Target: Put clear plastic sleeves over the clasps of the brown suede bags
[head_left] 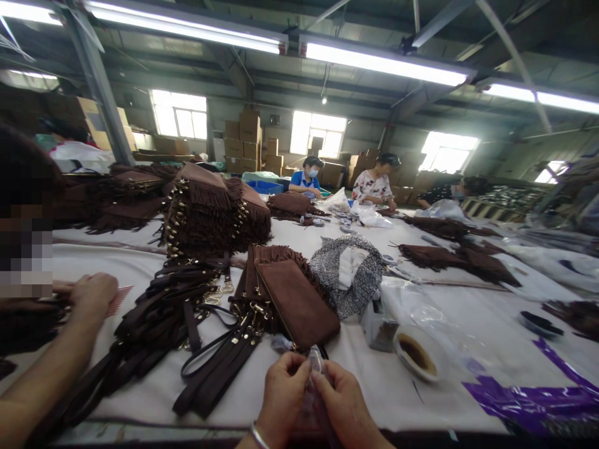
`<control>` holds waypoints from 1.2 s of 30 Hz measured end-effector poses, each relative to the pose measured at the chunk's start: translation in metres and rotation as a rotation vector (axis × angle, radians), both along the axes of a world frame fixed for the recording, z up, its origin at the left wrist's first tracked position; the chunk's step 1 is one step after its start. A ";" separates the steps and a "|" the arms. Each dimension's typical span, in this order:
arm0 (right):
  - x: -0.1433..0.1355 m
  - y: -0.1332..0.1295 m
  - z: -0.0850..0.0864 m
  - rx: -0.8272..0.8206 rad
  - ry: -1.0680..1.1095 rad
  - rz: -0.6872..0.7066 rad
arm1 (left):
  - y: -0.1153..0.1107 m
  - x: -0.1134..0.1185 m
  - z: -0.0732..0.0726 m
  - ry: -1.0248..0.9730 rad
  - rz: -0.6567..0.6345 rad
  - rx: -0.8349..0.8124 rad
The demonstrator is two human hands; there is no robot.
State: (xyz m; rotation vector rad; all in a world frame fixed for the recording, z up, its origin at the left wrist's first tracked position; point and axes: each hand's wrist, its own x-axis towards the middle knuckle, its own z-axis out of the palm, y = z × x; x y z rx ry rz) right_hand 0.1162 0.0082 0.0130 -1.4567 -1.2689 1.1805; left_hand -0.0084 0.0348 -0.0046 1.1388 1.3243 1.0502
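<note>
At the table's near edge my left hand (pixel 286 391), with a silver bangle at the wrist, and my right hand (pixel 345 402) come together. Both are closed, thumbs and fingers pinching a piece of clear plastic film (pixel 316 360). A dark strip (pixel 324 423) hangs below between them; how it joins the film I cannot make out. Just beyond lies a brown fringed pouch (pixel 299 302), on top of others. Left of my hands, dark brown wrist straps (pixel 218 368) with gold clasps are spread out.
A tall stack of fringed pouches (pixel 210 206) stands behind the straps. To the right are a patterned cloth bundle (pixel 346 271), a metal block (pixel 379 324), a bowl of brown liquid (pixel 416 355) and purple plastic (pixel 528 402). A co-worker's arm (pixel 70 349) reaches in at left.
</note>
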 end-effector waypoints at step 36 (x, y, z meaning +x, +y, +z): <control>-0.004 0.058 0.016 -0.180 0.580 -0.112 | 0.011 0.002 0.018 -0.214 0.077 0.029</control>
